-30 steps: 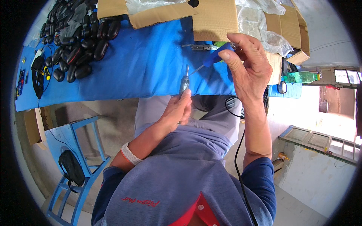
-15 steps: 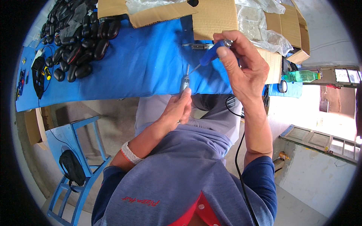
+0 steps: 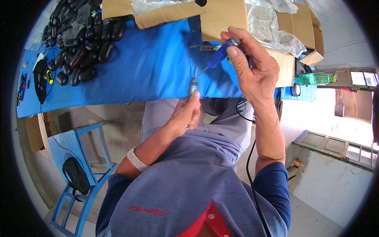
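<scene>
The left hand (image 3: pixel 185 111) is closed around a slim grey metal-tipped piece (image 3: pixel 193 86), held near the blue-covered surface's (image 3: pixel 146 67) close edge, its thin end toward twelve o'clock. From that piece, toward one-thirty, the right hand (image 3: pixel 258 71) pinches a blue-handled screwdriver (image 3: pixel 218 57), its shaft slanting toward seven-thirty; whether they touch is unclear. Rounded black cases (image 3: pixel 92 46) heap near ten o'clock; a green bottle (image 3: pixel 318 78) lies at three.

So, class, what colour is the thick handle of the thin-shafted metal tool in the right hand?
The thick handle is blue; it shows best in the head view.
</scene>
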Motion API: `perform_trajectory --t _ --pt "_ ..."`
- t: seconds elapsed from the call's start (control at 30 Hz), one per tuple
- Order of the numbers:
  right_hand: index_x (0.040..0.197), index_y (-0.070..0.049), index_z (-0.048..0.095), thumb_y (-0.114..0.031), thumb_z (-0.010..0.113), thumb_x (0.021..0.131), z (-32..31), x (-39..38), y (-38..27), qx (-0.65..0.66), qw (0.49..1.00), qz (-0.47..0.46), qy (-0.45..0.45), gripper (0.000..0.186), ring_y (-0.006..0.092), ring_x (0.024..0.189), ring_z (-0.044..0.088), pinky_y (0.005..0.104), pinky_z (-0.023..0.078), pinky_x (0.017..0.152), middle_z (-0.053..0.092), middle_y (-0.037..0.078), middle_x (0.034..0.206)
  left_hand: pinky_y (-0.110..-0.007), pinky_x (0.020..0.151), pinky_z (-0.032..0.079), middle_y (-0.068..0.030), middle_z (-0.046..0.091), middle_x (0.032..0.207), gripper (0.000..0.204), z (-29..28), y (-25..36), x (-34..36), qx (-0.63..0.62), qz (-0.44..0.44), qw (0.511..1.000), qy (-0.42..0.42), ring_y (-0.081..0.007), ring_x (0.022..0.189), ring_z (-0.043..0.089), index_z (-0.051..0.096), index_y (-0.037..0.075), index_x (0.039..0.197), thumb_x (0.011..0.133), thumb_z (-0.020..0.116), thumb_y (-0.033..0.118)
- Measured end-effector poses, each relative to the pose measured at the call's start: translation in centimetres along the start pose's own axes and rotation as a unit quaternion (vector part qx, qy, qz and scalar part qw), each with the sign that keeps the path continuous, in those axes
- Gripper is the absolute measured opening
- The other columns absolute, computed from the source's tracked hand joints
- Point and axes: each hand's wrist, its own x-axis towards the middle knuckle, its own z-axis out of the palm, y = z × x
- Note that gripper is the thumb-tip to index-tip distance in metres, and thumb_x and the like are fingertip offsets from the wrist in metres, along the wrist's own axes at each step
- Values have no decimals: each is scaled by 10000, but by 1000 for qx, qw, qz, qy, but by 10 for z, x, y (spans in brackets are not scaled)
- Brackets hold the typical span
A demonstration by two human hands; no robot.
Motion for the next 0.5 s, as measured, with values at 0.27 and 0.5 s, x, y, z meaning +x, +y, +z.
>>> perform_trajectory --t 0.27,0.5 --pt "1061 -39 671 -117 781 784 2 -5 7 -89 994 -23 65 308 144 734 608 263 493 694 678 77 920 -252 379 303 17 387 544 466 -1 0 -1 4 2 1000 -3 -82 409 353 406 142 758 970 452 555" --pt "1012 -6 677 -84 726 828 -5 1 6 -64 997 -43 23 206 172 768 640 274 504 722 690 95 908 -253 380 302 18 385 546 466 1 0 0 -4 -3 1000 -3 -85 409 351 405 145 760 968 455 559"
